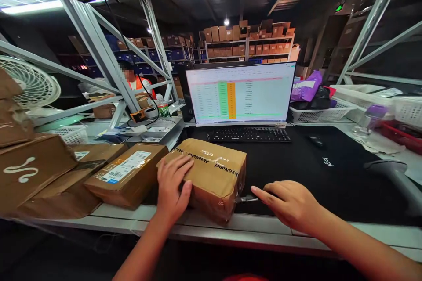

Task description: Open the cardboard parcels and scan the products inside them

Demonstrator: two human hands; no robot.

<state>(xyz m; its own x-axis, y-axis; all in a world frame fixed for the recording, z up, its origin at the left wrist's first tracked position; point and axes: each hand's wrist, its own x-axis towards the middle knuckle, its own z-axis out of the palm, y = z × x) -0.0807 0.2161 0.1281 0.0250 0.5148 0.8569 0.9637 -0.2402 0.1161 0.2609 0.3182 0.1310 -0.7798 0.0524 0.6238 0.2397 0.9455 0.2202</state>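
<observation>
A brown cardboard box (211, 169) printed with "AkzoNobel" sits on the black desk mat near the table's front edge, clear film or tape shining on its near corner. My left hand (174, 184) lies on its left top and edge, fingers and thumb spread. To the right, my right hand (286, 202) is closed with the index finger pointing forward. From under it a slim metal knife blade (248, 199) points at the box's right side, its tip at or very near the cardboard. The handle is hidden in my fingers.
Left of the box stand a labelled carton (128, 175) and more brown boxes (39, 171). Behind are a keyboard (252, 134) and monitor (244, 96). A mouse (316, 141) and barcode scanner (392, 173) are at right. A person in an orange vest (140, 84) is further back.
</observation>
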